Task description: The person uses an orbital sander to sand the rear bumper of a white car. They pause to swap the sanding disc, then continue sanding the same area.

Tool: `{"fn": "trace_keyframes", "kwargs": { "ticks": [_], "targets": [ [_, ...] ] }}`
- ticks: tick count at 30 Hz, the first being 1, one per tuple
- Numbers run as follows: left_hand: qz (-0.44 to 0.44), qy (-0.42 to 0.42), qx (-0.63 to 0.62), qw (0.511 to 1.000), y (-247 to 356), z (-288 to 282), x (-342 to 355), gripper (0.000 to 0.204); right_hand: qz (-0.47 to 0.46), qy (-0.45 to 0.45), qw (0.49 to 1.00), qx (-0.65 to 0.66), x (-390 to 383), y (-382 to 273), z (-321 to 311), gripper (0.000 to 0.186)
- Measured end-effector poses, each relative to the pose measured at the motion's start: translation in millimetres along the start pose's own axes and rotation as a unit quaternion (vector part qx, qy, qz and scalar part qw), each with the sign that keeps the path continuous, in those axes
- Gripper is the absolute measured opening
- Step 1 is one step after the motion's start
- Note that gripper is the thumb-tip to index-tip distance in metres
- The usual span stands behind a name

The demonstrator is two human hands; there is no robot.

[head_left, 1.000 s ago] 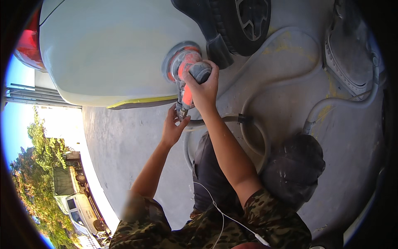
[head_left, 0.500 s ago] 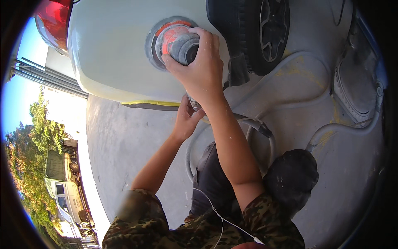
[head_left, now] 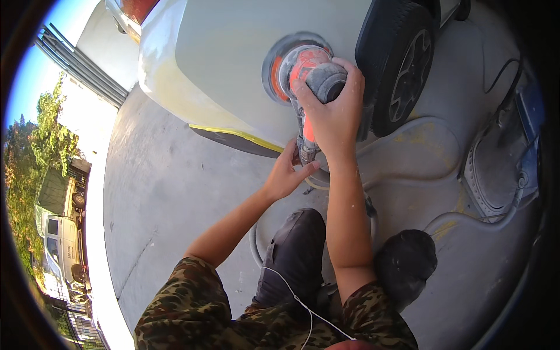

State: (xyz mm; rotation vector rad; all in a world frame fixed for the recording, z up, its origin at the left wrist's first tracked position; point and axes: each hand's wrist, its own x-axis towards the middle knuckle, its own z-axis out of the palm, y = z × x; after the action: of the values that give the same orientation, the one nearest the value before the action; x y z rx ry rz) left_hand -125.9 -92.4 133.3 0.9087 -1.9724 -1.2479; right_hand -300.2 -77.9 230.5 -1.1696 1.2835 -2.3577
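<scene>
Short sleeves in camouflage print (head_left: 186, 303), mix of olive, tan and dark brown blotches, ending just above the elbows; same fabric on both sides, right sleeve (head_left: 379, 315) visible at the lower edge. Forearms bare below that, no gloves on left hand (head_left: 286, 175) or right hand (head_left: 332, 114), no watch or wristband visible. Dark grey trousers (head_left: 294, 256), dusty, pale smudges across both knees (right knee (head_left: 405, 262) looks the dustier one). Thin white cable (head_left: 294, 294) runs from the left thigh down across the shirt towards the bottom edge; its ends not visible. Small reddish patch at the bottom edge, can't tell what it is
</scene>
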Motion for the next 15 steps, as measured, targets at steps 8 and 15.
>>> {"fn": "trace_keyframes", "kwargs": {
  "ticks": [8, 15],
  "targets": [
    [0.045, -0.003, -0.079, 0.996, 41.0, -1.6, 18.6, 0.072, -0.089, -0.029, 0.995, -0.031, 27.3, -45.2, 18.5, 0.071],
    [-0.006, 0.004, 0.040, 0.999, -23.2, -5.8, -5.9, 0.084, 0.065, 0.042, 0.997, 0.031, -18.8, 41.7, -6.2, 0.070]
  ]
}}
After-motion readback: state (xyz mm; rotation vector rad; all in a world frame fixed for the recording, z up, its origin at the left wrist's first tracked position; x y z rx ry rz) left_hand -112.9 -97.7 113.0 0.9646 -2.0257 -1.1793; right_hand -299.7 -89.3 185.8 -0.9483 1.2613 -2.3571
